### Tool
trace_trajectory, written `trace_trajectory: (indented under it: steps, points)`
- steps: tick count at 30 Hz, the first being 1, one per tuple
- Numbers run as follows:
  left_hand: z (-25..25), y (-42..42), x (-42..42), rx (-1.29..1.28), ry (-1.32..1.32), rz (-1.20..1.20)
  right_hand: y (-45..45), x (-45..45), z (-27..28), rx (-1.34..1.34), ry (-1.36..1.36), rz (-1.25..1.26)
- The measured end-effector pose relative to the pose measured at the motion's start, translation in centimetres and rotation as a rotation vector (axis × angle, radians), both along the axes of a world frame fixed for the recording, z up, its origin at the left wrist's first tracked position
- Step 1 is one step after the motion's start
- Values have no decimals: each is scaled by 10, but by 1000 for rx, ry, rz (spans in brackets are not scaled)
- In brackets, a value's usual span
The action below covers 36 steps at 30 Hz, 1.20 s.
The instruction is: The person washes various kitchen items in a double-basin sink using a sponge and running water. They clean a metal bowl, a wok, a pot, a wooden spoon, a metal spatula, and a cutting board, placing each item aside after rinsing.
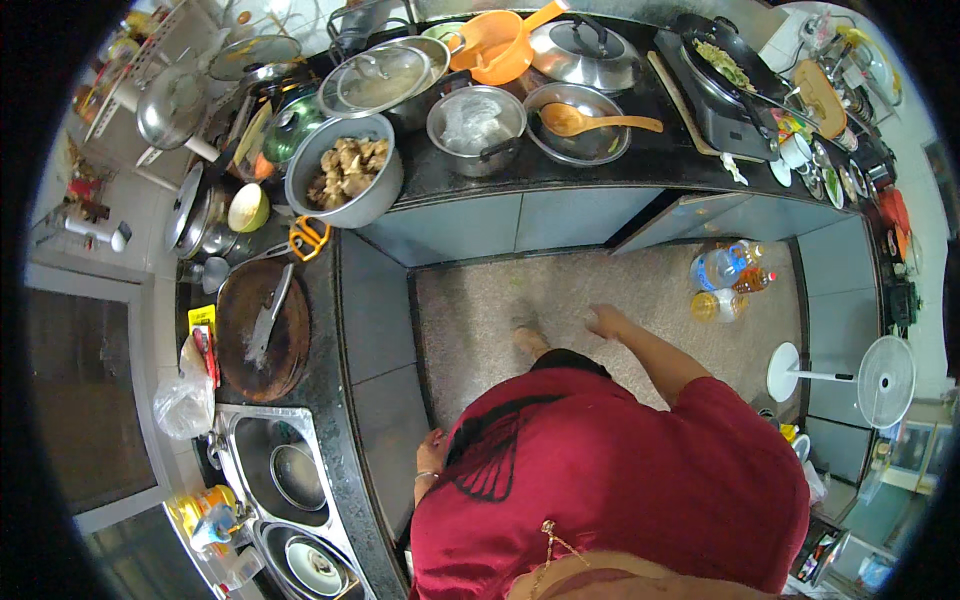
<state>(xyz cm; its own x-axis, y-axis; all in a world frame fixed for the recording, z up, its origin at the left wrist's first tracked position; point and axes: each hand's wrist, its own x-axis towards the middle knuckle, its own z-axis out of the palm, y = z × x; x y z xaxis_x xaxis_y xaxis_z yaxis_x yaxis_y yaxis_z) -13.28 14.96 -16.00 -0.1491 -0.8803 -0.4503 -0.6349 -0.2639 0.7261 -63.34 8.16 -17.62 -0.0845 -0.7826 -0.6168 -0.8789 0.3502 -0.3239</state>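
Note:
My right hand (609,322) reaches out over the floor in front of the body, fingers a little apart and nothing in them. My left hand (430,454), with a bracelet at the wrist, hangs low beside the left cabinet doors (384,420); its fingers are partly hidden against the body, so its grip is unclear. Ahead on the black counter stand a grey pot (384,196) of ginger-like brown chunks (349,174), a metal pot (480,159) with a clear plastic wrap or bag inside, and a steel bowl (555,150) with a wooden spoon (571,119) across it.
A cleaver (271,311) lies on a round wooden chopping board (236,352) at left, above a double steel sink (321,450). A cabinet door (667,217) stands ajar ahead. Bottles (716,268) and a white fan (885,382) are at right. A wok (709,37) holds food.

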Motion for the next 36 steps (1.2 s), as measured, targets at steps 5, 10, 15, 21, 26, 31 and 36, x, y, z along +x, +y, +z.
trace_trajectory:
  steps: [5, 10, 15, 21, 26, 31, 36]
  points:
    - [-25, 3, -17, 460, -229, 78, -29, -47, 33, 133, -78, -109]
    - [0, -2, -28, 69, -184, 28, -61, -105, 32, -45, -560, -563]
    - [40, -40, -62, 258, -328, 3, -163, -90, 140, -526, -939, -1147]
    - [4, -70, -57, 351, -65, 328, -219, -106, 137, -560, -941, -1182]
    - [62, -70, -86, 184, -112, 275, -154, -123, 143, -610, -835, -1010]
    - [65, -37, -95, 127, -149, 351, -86, -102, 171, -539, -775, -860]
    - [83, -43, -104, 98, 98, 410, -61, -53, 157, -199, -844, -595]
